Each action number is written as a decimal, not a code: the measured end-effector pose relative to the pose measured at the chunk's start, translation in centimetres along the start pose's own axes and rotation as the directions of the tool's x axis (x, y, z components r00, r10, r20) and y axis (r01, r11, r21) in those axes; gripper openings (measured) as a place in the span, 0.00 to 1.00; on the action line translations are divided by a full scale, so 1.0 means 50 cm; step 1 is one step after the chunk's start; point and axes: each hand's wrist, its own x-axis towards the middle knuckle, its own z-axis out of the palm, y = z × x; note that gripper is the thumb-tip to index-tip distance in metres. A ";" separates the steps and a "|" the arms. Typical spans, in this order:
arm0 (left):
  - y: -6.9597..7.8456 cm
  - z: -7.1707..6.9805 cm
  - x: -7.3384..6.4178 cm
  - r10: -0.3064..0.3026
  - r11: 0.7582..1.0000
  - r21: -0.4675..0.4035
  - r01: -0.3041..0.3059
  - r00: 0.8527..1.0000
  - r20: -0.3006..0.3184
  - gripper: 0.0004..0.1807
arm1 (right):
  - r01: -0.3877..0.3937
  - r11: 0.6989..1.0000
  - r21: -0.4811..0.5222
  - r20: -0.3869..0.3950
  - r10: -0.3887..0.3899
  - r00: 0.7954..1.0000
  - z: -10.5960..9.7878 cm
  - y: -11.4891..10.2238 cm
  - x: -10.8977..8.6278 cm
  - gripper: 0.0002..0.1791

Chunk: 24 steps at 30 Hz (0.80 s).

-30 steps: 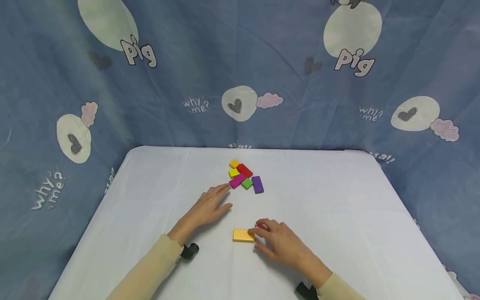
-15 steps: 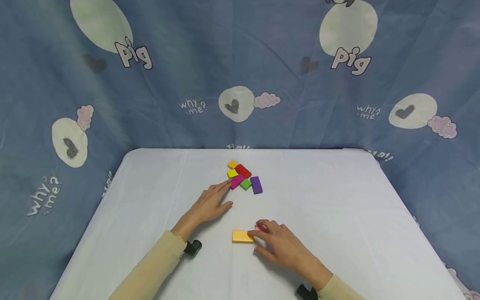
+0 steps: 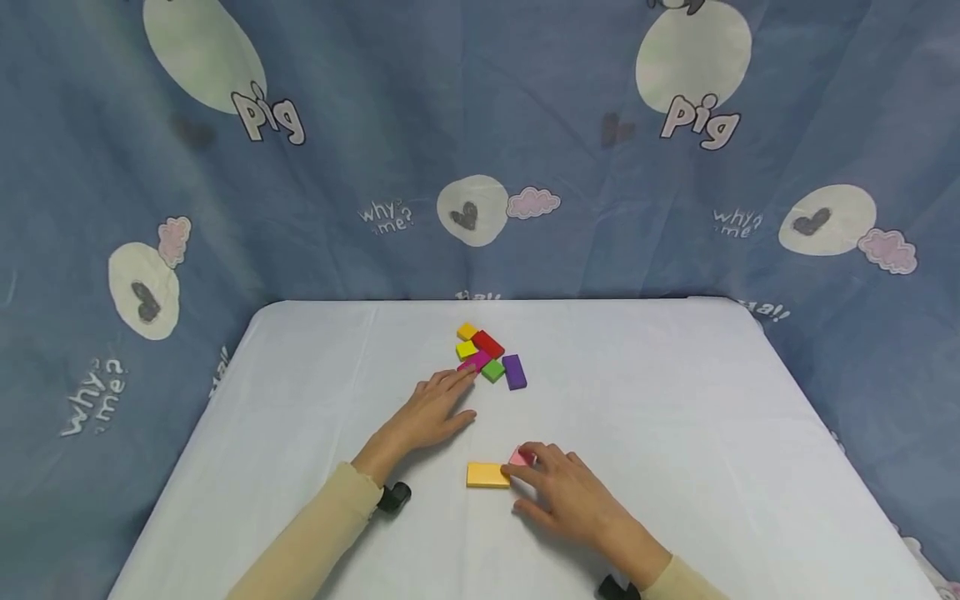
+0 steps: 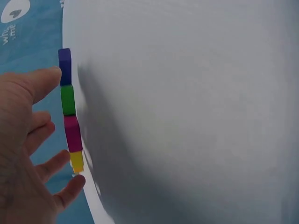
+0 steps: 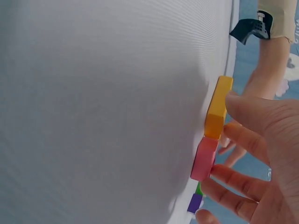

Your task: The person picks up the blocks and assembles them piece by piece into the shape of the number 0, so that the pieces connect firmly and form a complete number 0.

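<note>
In the head view, my left hand point(image 3: 423, 417) reaches over the table with fingers extended, its fingertips overlapping the magenta block point(image 3: 471, 362). The left wrist view has the thumb beside the purple block point(image 4: 65, 65). My right hand point(image 3: 573, 496) bends loosely over a pink block point(image 3: 519, 457) and the right end of a yellow-orange block point(image 3: 486, 476). In the right wrist view, these two sit end to end, with fingertips right at the pink block point(image 5: 204, 158) and the thumb by the yellow-orange block point(image 5: 218, 107). Neither hand wraps round a block.
Around the magenta block lie a green block point(image 3: 492, 371), a red block point(image 3: 489, 344), a yellow block point(image 3: 466, 349) and a small orange block point(image 3: 467, 332). They rest on a white-covered table point(image 3: 660, 400), with a blue printed curtain point(image 3: 375, 125) behind.
My left hand has shifted slightly right, its fingertips now farther across the magenta block. More of the pink block shows past my right fingers, which have barely moved.
</note>
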 end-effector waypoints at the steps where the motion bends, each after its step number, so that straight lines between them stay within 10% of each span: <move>1: 0.003 0.002 -0.001 0.002 1.000 0.005 -0.002 1.000 0.010 0.38 | -0.001 1.000 0.001 0.013 0.001 1.000 0.001 -0.001 -0.002 0.25; 24: 0.022 0.007 0.024 0.038 0.995 0.086 -0.044 0.997 0.071 0.37 | -0.021 0.999 0.034 0.064 0.018 0.998 -0.001 0.006 -0.010 0.28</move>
